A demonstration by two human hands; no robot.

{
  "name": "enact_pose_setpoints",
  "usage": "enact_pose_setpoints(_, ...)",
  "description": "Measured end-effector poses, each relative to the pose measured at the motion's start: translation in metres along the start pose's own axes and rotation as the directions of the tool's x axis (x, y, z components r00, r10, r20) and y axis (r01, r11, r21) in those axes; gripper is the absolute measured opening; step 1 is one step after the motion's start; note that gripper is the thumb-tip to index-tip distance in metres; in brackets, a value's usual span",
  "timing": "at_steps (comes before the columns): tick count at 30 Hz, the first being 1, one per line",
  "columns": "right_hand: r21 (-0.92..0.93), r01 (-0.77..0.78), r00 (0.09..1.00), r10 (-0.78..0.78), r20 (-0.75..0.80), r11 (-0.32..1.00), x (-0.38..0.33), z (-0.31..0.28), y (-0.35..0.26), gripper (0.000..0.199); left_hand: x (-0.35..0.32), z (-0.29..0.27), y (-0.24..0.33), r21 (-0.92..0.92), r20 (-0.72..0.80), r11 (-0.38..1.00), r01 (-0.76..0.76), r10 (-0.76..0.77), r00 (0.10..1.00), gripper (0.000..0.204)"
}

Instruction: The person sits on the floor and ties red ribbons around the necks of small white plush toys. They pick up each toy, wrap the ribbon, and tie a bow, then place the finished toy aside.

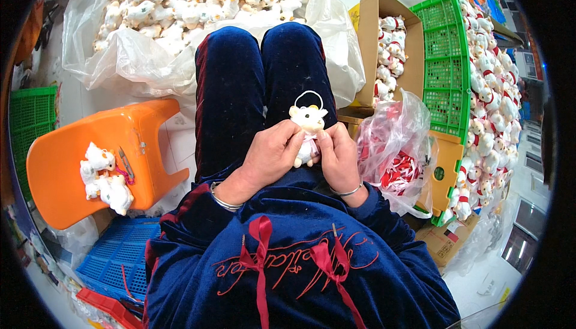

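A small white plush animal (308,119) with a cream head, an orange tuft and a thin white loop on top sits over my lap, face up. Something pale pink, like a ribbon, shows at its neck. My left hand (271,154) grips the toy from its left side, thumb and fingers closed at the neck. On the other side my right hand (338,154) pinches at the neck and body with thumb and forefinger. Whether each fingertip is on the ribbon or the plush is hidden.
An orange stool (60,161) at left bears several white toys (111,179) and a small pointed tool (126,162). Ahead lies a big plastic bag (90,59) of toys. At right are a cardboard box (367,47), a bag of red ribbons (399,170) and a green crate (445,59).
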State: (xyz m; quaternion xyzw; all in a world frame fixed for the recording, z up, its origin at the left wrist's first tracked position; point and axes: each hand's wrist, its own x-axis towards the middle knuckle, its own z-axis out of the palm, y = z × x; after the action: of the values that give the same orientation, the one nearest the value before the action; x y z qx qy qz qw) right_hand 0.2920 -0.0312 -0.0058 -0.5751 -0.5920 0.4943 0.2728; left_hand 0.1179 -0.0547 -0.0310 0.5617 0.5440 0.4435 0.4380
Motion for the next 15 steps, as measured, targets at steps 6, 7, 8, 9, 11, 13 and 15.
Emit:
enact_pose_setpoints(6, 0.226, -0.071, 0.997, 0.069, 0.016, 0.972, -0.003, 0.003, 0.012, 0.018, -0.004, -0.005, -0.002, -0.094, 0.066, 0.994, 0.056, -0.050, 0.997, 0.013)
enact_pose_setpoints(7, 0.272, -0.092, 0.996, 0.089, 0.023, 0.958, -0.003, 0.003, 0.011, 0.017, -0.005, -0.006, -0.003, -0.096, 0.075, 0.993, 0.062, -0.055, 0.996, 0.013)
enact_pose_setpoints(8, 0.254, -0.087, 0.996, 0.084, 0.020, 0.963, -0.003, 0.003, 0.012, 0.017, -0.005, -0.006, -0.005, -0.125, 0.078, 0.989, 0.084, -0.074, 0.994, 0.013)
enact_pose_setpoints(9, 0.235, -0.081, 0.997, 0.079, 0.017, 0.969, -0.003, 0.002, 0.013, 0.017, -0.006, -0.005, -0.007, -0.154, 0.083, 0.982, 0.105, -0.093, 0.992, 0.013)
enact_pose_setpoints(11, 0.238, -0.074, 0.997, 0.072, 0.016, 0.969, -0.003, 0.003, 0.016, 0.017, -0.007, -0.005, -0.010, -0.188, 0.093, 0.973, 0.134, -0.118, 0.989, 0.013)
enact_pose_setpoints(13, 0.280, -0.067, 0.998, 0.064, 0.019, 0.958, -0.003, 0.004, 0.017, 0.016, -0.007, -0.006, -0.011, -0.199, 0.103, 0.969, 0.147, -0.128, 0.986, 0.013)
enact_pose_setpoints(15, 0.283, -0.088, 0.996, 0.079, 0.041, 0.955, -0.001, 0.005, 0.017, 0.016, -0.006, -0.005, -0.013, -0.197, 0.086, 0.971, 0.136, -0.121, 0.989, 0.013)
